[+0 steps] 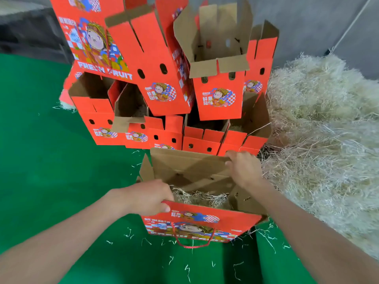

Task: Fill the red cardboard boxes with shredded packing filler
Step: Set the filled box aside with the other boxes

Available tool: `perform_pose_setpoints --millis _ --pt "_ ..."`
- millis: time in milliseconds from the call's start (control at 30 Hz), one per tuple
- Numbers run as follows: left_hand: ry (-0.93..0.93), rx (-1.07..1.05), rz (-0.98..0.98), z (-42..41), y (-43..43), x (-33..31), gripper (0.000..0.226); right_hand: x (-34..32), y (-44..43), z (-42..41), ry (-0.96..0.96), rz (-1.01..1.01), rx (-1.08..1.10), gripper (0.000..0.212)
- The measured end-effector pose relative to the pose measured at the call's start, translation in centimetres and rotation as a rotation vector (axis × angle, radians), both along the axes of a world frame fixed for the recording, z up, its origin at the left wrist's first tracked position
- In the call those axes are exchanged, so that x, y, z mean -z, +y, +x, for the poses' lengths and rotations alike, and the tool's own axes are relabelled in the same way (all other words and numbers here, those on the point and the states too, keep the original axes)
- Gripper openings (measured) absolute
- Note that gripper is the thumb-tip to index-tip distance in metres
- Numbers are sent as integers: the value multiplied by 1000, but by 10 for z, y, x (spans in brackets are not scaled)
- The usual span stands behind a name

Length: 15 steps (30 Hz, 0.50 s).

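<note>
Shredded packing filler point(320, 124) lies in a broad pale heap along the right side of the green surface point(41, 160), pressed up against a stack of red boxes point(164, 93). The boxes are piled in two tiers with their flaps up, and their insides are mostly too dark to judge. In front of the stack stands one open box point(205, 220) with only a thin layer point(201, 197) of filler on its bottom. Both hands are clamped on it, well apart: the left hand point(147, 196) grips the near wall's top edge at its left corner, and the right hand point(244, 169) grips the far wall's rim on the right. This box looks hardly begun. To fill it well, steady the rim with one hand, hold the flaps spread, gather generous handfuls from the heap close by, and press them evenly into the corners. Loose strands point(266, 240) lie scattered around its base.
</note>
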<state>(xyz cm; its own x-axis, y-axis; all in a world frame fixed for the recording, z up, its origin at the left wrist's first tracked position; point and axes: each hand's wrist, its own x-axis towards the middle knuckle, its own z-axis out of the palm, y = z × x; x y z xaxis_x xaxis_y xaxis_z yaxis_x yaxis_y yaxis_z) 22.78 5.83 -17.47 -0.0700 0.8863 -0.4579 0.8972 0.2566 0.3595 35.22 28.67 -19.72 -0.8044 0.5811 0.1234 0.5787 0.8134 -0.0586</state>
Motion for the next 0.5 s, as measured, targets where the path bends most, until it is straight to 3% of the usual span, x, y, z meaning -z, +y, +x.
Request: perform_pose_setpoints --millis 133,233,367,433,500 --pt "245 -219 83 -29 -3 1 35 -11 -3 -44 187 -167 -21 25" --pt "360 -356 134 -54 -9 3 14 -22 -6 -62 270 -376 -184 36" --pt "482 -495 251 -76 -18 20 41 -18 -29 -45 -35 -554 -337 75" --pt "518 -533 306 -82 -20 25 34 -7 -34 -36 -227 -403 -348 71" --pt "498 -562 347 -85 -22 30 22 2 -36 -35 -234 -196 -315 44"
